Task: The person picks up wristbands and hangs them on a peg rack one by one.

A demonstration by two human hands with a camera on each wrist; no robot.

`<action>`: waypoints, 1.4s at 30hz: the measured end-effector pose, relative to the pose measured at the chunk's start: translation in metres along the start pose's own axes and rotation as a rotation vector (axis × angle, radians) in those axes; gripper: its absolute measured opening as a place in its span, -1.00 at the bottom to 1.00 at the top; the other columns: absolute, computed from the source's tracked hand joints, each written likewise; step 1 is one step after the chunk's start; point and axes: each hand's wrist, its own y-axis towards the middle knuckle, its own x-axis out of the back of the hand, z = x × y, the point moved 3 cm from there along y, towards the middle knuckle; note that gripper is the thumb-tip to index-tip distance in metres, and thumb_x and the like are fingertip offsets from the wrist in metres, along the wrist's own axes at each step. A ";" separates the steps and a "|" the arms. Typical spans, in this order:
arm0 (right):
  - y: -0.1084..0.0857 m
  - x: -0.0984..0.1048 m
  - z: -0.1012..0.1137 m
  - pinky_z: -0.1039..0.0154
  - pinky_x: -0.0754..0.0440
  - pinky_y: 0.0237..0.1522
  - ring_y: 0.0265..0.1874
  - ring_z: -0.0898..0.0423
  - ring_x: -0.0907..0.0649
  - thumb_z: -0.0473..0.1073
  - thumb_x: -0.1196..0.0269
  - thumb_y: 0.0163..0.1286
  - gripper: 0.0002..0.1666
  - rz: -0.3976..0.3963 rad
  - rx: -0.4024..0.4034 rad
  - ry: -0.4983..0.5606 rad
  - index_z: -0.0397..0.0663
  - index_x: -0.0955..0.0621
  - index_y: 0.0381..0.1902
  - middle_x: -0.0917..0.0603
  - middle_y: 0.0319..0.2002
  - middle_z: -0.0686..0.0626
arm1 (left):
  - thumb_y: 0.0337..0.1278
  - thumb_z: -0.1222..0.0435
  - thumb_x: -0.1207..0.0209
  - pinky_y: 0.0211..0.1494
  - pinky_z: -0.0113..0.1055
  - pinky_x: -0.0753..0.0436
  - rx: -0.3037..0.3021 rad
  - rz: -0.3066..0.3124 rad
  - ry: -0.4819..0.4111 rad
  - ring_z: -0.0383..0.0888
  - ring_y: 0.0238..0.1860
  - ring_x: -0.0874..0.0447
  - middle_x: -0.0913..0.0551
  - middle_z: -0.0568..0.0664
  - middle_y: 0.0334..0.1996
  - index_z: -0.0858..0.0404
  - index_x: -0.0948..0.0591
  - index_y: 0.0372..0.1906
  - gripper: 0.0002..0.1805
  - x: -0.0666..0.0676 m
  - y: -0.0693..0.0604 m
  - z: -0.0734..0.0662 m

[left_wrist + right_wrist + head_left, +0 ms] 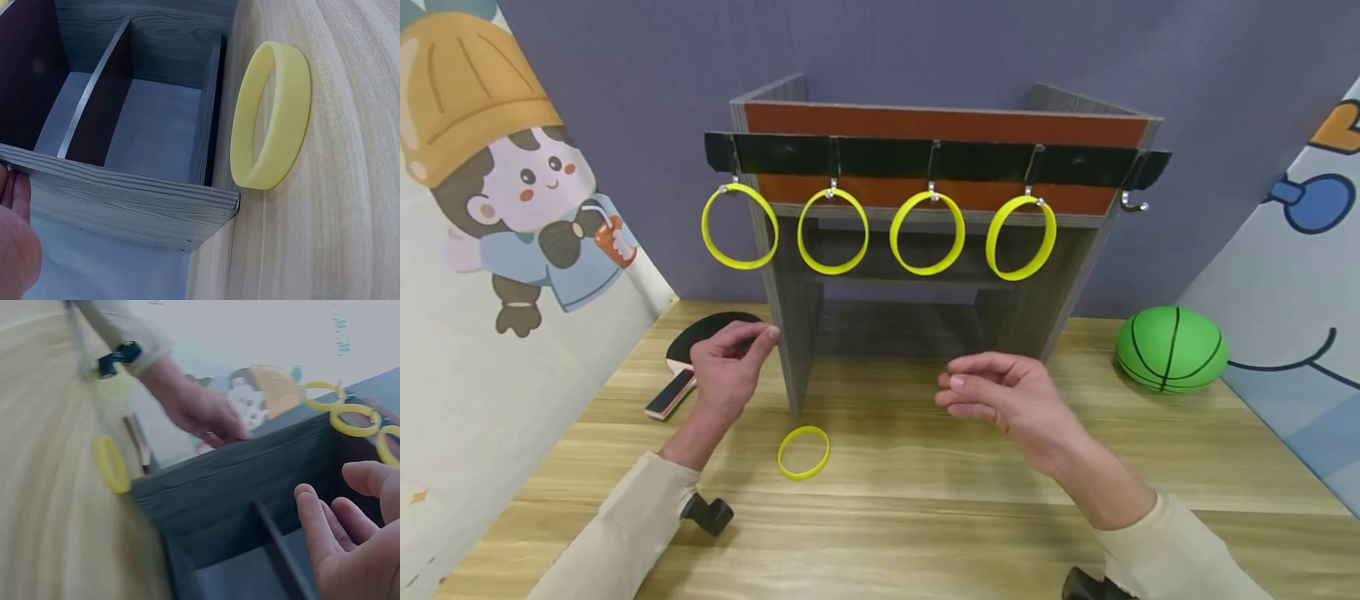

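Note:
Several yellow rings (927,233) hang from hooks along a black strip (880,157) on the front of a grey wooden shelf unit (880,329). Another yellow ring (803,452) (272,119) lies on the wooden table, just in front of the unit's left panel. Beside that panel's outer side is my left hand (730,367) (203,412), thumb and fingertips close together, with no object seen between them. Whether it touches the panel I cannot tell. My right hand (1007,400) (359,537) hovers before the unit's lower opening, fingers loosely bent and holding nothing.
A bare metal hook (1133,204) is at the strip's right end. Behind the left hand lies a table tennis bat (677,387). A green ball (1172,348) sits at the table's back right. Walls stand behind and on both sides.

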 end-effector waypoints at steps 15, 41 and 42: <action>0.014 -0.033 -0.085 -0.12 -0.57 -0.15 -0.33 -0.11 -0.69 -0.38 -0.34 0.16 -0.64 0.116 -0.192 -0.086 -0.53 -0.55 -0.12 -0.65 -0.27 -0.35 | -0.12 0.70 -0.25 -0.58 -0.57 -0.38 0.010 -0.007 -0.020 -0.29 -0.60 -0.47 -0.64 0.10 -0.56 0.70 -0.60 -0.43 -0.92 -0.001 0.001 0.000; 0.055 -0.086 -0.141 0.19 -0.66 -0.42 -0.49 -0.01 -0.69 -0.37 -0.30 0.18 -0.79 0.024 -0.281 -0.263 -0.39 -0.57 -0.24 -0.66 -0.46 -0.22 | -0.15 0.68 -0.30 -0.60 -0.55 -0.37 0.001 -0.009 0.006 -0.28 -0.59 -0.49 -0.66 0.07 -0.53 0.59 -0.66 -0.41 -0.90 0.009 -0.002 0.026; 0.056 -0.088 -0.142 0.20 -0.66 -0.43 -0.51 0.00 -0.69 -0.37 -0.31 0.17 -0.80 0.015 -0.286 -0.268 -0.38 -0.57 -0.25 -0.66 -0.47 -0.22 | -0.15 0.67 -0.31 -0.60 -0.54 -0.38 0.003 -0.012 0.015 -0.28 -0.59 -0.49 -0.66 0.06 -0.53 0.58 -0.67 -0.41 -0.90 0.009 -0.002 0.027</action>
